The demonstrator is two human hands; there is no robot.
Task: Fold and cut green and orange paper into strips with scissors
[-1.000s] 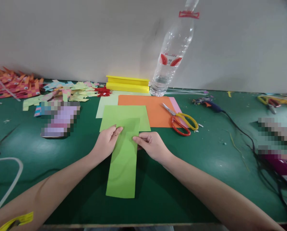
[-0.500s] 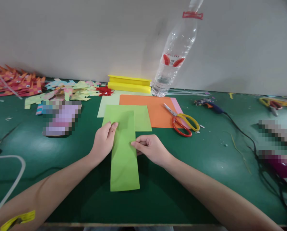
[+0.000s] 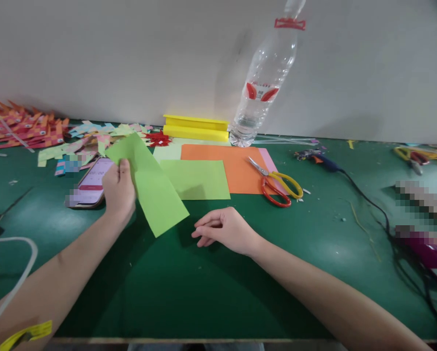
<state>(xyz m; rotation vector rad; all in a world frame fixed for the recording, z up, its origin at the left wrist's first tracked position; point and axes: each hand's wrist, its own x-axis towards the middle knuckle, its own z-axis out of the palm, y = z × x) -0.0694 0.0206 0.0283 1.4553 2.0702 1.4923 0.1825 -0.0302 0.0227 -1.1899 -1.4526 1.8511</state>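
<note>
My left hand [image 3: 119, 190] pinches the upper end of a long green paper strip [image 3: 154, 190], which slants down to the right above the table. Behind the hand, a phone [image 3: 93, 185] with a lit screen is partly covered. My right hand [image 3: 224, 229] rests over the bare green tabletop with its fingers loosely bent and apart, holding nothing. Beyond it lies another green paper sheet [image 3: 206, 178], overlapping an orange paper sheet [image 3: 238, 170]. Scissors [image 3: 275, 180] with one red and one yellow handle lie on the orange sheet's right side, blades slightly parted.
A tilted plastic bottle [image 3: 264, 83] leans against the wall beside a folded yellow piece [image 3: 196, 129]. Woven orange paper pieces [image 3: 24, 126] and pale paper scraps [image 3: 123, 131] are heaped at the back left. At right lie a corded tool [image 3: 328, 163] and a purple device [image 3: 425, 258].
My left hand has carried the green strip left and up, tilting it. My right hand has let go of the strip and stays near its former place. More of the lower green sheet shows.
</note>
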